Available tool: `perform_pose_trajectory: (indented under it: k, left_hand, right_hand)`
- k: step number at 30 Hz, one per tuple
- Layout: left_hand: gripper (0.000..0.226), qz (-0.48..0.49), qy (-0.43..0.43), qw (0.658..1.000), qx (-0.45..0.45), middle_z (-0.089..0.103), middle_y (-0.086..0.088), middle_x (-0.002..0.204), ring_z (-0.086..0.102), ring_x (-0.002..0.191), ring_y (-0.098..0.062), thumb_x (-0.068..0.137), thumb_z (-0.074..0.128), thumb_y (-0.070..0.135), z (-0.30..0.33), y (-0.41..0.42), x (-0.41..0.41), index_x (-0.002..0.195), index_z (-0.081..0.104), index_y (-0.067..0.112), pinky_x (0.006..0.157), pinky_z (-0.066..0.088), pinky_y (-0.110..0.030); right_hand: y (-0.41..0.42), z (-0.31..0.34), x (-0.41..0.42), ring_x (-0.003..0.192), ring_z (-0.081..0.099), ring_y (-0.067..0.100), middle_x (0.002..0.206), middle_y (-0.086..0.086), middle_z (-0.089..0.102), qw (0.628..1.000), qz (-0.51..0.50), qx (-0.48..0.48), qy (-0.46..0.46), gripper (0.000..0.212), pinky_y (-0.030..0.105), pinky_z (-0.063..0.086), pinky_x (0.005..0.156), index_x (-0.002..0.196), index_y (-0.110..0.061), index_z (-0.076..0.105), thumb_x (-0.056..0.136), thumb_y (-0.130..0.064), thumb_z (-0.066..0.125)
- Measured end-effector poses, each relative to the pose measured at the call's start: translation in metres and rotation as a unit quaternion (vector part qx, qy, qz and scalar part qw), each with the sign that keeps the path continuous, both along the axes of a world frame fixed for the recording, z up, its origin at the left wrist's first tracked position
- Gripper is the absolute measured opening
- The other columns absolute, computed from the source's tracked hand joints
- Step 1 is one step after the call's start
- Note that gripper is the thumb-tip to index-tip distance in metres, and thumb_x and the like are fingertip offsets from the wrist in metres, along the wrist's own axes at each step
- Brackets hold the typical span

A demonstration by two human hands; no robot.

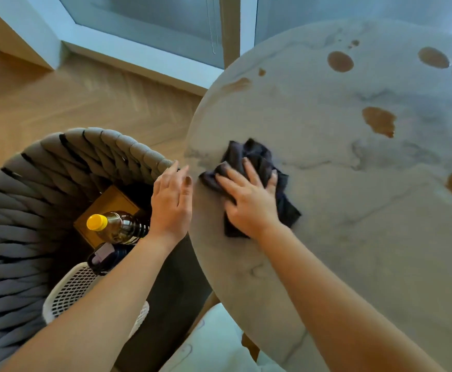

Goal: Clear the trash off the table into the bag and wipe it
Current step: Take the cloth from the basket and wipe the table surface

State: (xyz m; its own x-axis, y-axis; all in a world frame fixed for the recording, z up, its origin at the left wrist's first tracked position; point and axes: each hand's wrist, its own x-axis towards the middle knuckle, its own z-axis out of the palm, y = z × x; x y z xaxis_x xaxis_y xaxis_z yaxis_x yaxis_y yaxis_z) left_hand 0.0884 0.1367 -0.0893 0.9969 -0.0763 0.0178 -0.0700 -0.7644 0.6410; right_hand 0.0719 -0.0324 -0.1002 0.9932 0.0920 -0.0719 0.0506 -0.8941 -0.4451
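Right hand fingers spread flat, pressing dark cloth on round marble surface nr left edge. Left hand relaxed, fingers straight, at rim – holds nothing. Brown spills farther across surface, apart from cloth. Bottle on chair beside.

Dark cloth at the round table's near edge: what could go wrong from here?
The dark crumpled cloth under the right hand lies far from the brown spills on the grey marble-look table; wiping could smear them or push liquid off the edge, toward the left hand and the yellow-capped bottle below.
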Motion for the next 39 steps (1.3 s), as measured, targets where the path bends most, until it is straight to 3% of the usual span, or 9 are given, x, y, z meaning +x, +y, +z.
perform_pose_trajectory:
  k: [5, 9, 12, 15, 19, 27, 31, 35, 39]
  left_hand:
    - [0.067, -0.068, -0.04, 0.996, 0.033, 0.031, -0.009, 0.149, 0.021, 0.14, -0.018, 0.093, 0.015, 0.056, -0.001, -0.007, 0.017, 0.135, 0.043, 0.012, 0.114, 0.012, -0.029]
    - [0.062, -0.09, -0.046, 0.994, 0.052, 0.031, -0.009, 0.149, 0.019, 0.141, -0.019, 0.093, 0.019, 0.051, -0.011, -0.011, 0.025, 0.135, 0.043, 0.011, 0.116, 0.011, -0.033]
    - [0.057, -0.054, -0.04, 0.998, 0.023, 0.029, -0.007, 0.15, 0.017, 0.141, -0.018, 0.093, 0.024, 0.045, -0.017, -0.019, 0.027, 0.135, 0.041, 0.012, 0.115, 0.012, -0.032]
    - [0.049, -0.021, -0.082, 0.996, 0.001, 0.035, -0.014, 0.144, 0.026, 0.136, -0.025, 0.094, 0.032, 0.034, -0.021, -0.025, 0.026, 0.131, 0.045, 0.006, 0.114, 0.018, -0.032]
    - [0.042, -0.028, -0.113, 0.993, 0.0, 0.041, -0.019, 0.137, 0.034, 0.131, -0.028, 0.094, 0.037, 0.026, -0.027, -0.028, 0.02, 0.125, 0.048, 0.0, 0.112, 0.025, -0.035]
    - [0.035, -0.019, -0.086, 0.996, 0.024, 0.041, -0.01, 0.134, 0.034, 0.13, -0.025, 0.094, 0.037, 0.027, -0.032, -0.031, 0.02, 0.117, 0.054, 0.007, 0.111, 0.025, -0.033]
    - [0.035, -0.035, -0.096, 0.994, 0.048, 0.039, -0.01, 0.136, 0.032, 0.133, -0.024, 0.094, 0.037, 0.026, -0.035, -0.031, 0.021, 0.119, 0.054, 0.008, 0.111, 0.025, -0.035]
    - [0.033, -0.043, -0.109, 0.992, 0.051, 0.04, -0.009, 0.135, 0.035, 0.128, -0.023, 0.092, 0.04, 0.023, -0.034, -0.031, 0.02, 0.119, 0.052, 0.01, 0.111, 0.027, -0.032]
    - [0.03, -0.042, -0.118, 0.991, 0.039, 0.041, -0.007, 0.134, 0.036, 0.128, -0.021, 0.092, 0.04, 0.023, -0.036, -0.031, 0.021, 0.119, 0.05, 0.014, 0.112, 0.025, -0.029]
  right_hand:
    - [-0.032, -0.005, -0.084, 0.14, 0.024, 0.018, 0.14, -0.014, 0.044, 0.989, 0.138, -0.028, -0.054, 0.045, 0.058, 0.017, 0.11, 0.129, -0.039, 0.047, 0.085, -0.039, 0.042]
    - [-0.106, -0.006, -0.054, 0.137, 0.03, 0.019, 0.139, -0.008, 0.047, 0.997, -0.044, -0.036, -0.052, 0.049, 0.052, 0.02, 0.108, 0.128, -0.034, 0.05, 0.08, -0.038, 0.044]
    - [-0.092, -0.001, 0.023, 0.143, 0.01, 0.018, 0.15, -0.014, 0.028, 0.98, -0.198, -0.033, -0.005, 0.05, 0.059, 0.004, 0.109, 0.136, -0.037, 0.039, 0.087, -0.037, 0.046]
    - [-0.042, -0.002, 0.067, 0.144, 0.005, 0.019, 0.152, -0.016, 0.023, 0.994, -0.11, -0.024, -0.004, 0.052, 0.061, -0.001, 0.108, 0.138, -0.037, 0.036, 0.087, -0.035, 0.047]
    - [-0.042, -0.007, 0.026, 0.137, 0.03, 0.023, 0.14, -0.01, 0.045, 0.993, 0.088, -0.048, -0.062, 0.047, 0.059, 0.019, 0.107, 0.129, -0.033, 0.05, 0.083, -0.04, 0.042]
    - [-0.107, -0.008, 0.153, 0.144, 0.002, 0.02, 0.154, -0.008, 0.018, 0.988, -0.141, -0.069, -0.009, 0.052, 0.055, -0.001, 0.113, 0.142, -0.036, 0.028, 0.091, -0.041, 0.038]
    - [-0.057, -0.009, 0.21, 0.143, 0.003, 0.024, 0.154, -0.008, 0.018, 0.996, -0.061, -0.061, -0.028, 0.052, 0.058, 0.0, 0.111, 0.142, -0.033, 0.029, 0.091, -0.038, 0.038]
    - [-0.062, -0.011, 0.144, 0.141, 0.017, 0.022, 0.148, -0.011, 0.032, 0.992, 0.083, -0.06, -0.076, 0.049, 0.051, 0.007, 0.113, 0.137, -0.035, 0.038, 0.089, -0.043, 0.036]
    - [-0.132, -0.007, 0.156, 0.143, 0.011, 0.017, 0.152, -0.011, 0.025, 0.996, -0.05, -0.074, -0.023, 0.059, 0.049, 0.006, 0.114, 0.14, -0.038, 0.032, 0.083, -0.052, 0.026]
